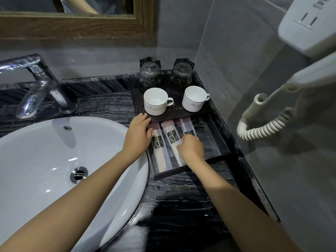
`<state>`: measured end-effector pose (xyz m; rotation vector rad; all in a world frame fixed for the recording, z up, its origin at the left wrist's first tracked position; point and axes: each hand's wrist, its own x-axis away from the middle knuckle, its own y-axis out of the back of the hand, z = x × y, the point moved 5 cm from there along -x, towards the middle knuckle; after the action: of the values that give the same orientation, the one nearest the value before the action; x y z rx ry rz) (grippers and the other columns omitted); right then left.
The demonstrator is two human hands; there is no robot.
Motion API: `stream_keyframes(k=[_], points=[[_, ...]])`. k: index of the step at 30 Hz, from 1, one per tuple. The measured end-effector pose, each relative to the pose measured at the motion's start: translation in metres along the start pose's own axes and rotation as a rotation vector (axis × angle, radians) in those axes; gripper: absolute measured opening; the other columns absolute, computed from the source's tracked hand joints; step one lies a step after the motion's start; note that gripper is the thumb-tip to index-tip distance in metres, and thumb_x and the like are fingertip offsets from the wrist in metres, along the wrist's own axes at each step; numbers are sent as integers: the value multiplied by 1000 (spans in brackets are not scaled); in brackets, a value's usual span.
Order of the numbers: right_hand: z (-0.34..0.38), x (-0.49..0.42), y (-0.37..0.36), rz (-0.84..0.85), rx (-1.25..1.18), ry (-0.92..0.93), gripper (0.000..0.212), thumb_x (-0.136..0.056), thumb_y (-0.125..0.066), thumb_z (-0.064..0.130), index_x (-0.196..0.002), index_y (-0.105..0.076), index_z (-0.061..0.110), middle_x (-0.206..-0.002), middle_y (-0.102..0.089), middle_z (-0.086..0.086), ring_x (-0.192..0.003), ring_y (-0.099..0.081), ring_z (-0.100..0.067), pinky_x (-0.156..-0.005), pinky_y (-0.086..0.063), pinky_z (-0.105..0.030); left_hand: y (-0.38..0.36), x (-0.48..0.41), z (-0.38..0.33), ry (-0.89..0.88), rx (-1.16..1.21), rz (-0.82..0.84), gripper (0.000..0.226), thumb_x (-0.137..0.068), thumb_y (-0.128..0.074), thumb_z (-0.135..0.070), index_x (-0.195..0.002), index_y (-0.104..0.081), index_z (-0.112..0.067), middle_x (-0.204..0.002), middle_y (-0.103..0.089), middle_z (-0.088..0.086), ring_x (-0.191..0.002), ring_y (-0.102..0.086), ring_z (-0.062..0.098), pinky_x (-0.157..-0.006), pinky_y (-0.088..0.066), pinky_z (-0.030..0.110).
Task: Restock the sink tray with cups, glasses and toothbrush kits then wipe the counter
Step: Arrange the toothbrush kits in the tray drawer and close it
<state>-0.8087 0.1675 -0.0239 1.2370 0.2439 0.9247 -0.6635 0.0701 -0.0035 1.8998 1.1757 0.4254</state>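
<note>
A dark tray (221,157) sits on the black counter right of the sink. On its raised back shelf stand two white cups (156,101) (194,99), upright, and behind them two upturned glasses (150,73) (182,73). In the lower front section lie three wrapped toothbrush kits (159,148) (171,137) (187,126) side by side. My left hand (139,133) rests flat on the tray's left edge, beside the leftmost kit. My right hand (190,148) pinches the middle and right kits with closed fingers, covering their lower ends.
A white basin (45,157) fills the left, with a chrome tap (38,88) behind it. A wall hairdryer (309,24) with a coiled cord (263,122) hangs at the right. A glass panel stands beside the tray. Water drops lie on the counter (181,197) in front.
</note>
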Motion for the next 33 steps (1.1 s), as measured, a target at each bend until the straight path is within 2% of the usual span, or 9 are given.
stream_keyframes(k=[5, 9, 11, 13, 21, 33], points=[[2, 5, -1, -4, 192, 69, 27, -90, -57, 19, -113, -54, 5, -116, -61, -15, -103, -60, -31, -68, -48, -34, -1, 0, 2, -2, 3, -5, 43, -90, -52, -11, -133, -47, -3, -147, -39, 12, -141, -25, 26, -115, -15, 28], [5, 9, 2, -59, 266, 253, 46, -88, -61, 29, -126, -45, 7, -129, -49, -12, -121, -46, -27, -87, -48, -37, -1, 1, 1, -5, 7, -10, 44, -90, -52, -11, -133, -46, -3, -147, -39, 12, -141, -25, 26, -115, -15, 29], [6, 8, -1, -18, 292, 320, 51, -87, -62, 32, -128, -44, 7, -132, -46, -12, -125, -41, -27, -94, -44, -37, -2, 1, 2, -7, 2, -17, 44, -90, -52, -11, -133, -47, -3, -147, -39, 12, -141, -25, 26, -115, -15, 28], [7, 8, -5, 29, 284, 311, 54, -86, -63, 33, -129, -44, 7, -132, -45, -13, -125, -41, -28, -97, -43, -37, -3, 1, 1, -7, -2, -23, 44, -90, -53, -12, -132, -47, -2, -146, -40, 13, -141, -25, 26, -115, -14, 27], [15, 4, -13, 45, 265, 208, 52, -89, -61, 19, -132, -39, 1, -138, -38, -20, -120, -48, -33, -94, -46, -37, -3, 1, 1, -7, -2, -24, 44, -90, -53, -12, -133, -47, -3, -147, -39, 12, -141, -25, 25, -114, -14, 26], [13, -1, -13, 9, 189, 167, 45, -89, -62, 18, -127, -45, 1, -133, -44, -18, -112, -54, -32, -86, -49, -37, -4, 2, 1, -7, -12, -18, 46, -90, -52, -11, -134, -45, -3, -148, -37, 12, -142, -23, 26, -115, -15, 29]])
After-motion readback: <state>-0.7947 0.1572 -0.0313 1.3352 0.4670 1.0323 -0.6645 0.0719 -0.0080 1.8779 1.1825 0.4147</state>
